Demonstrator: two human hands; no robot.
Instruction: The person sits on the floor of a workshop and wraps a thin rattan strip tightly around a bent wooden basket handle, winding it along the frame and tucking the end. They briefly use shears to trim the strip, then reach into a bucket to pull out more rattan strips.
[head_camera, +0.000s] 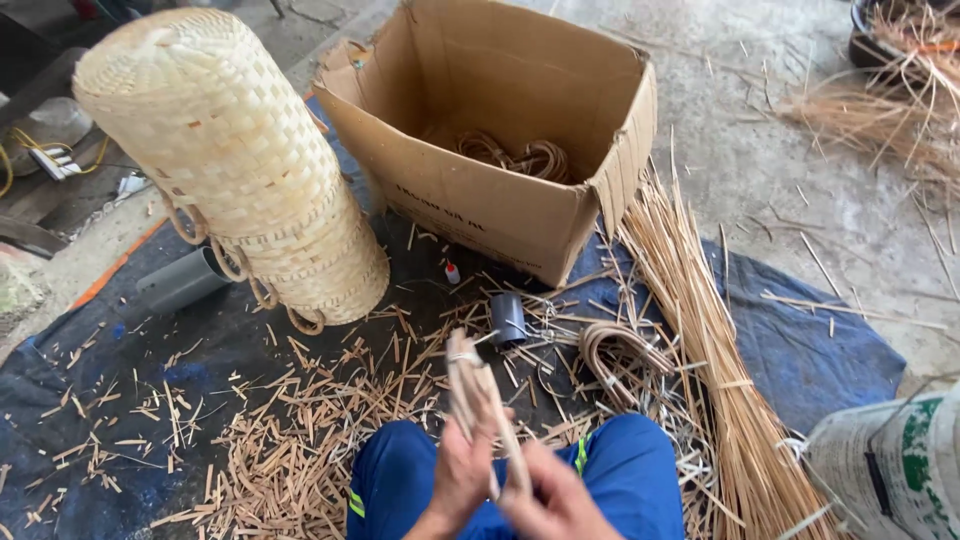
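While cardboard box (500, 215) holds seemingly cane coils (520, 157), hands grip strips (478, 395).

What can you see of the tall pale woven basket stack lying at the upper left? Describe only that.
The tall pale woven basket stack looks like nested cylinders of flat, light straw-coloured strips in a checked weave. Its closed, rounded end points toward the upper left, and it leans tilted. Small curved loop handles hang along its lower edge. It rests on the dark tarp, close beside a grey pipe piece.

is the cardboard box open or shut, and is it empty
Open: the cardboard box has its flaps up. Not empty: coiled cane loops lie at the bottom.
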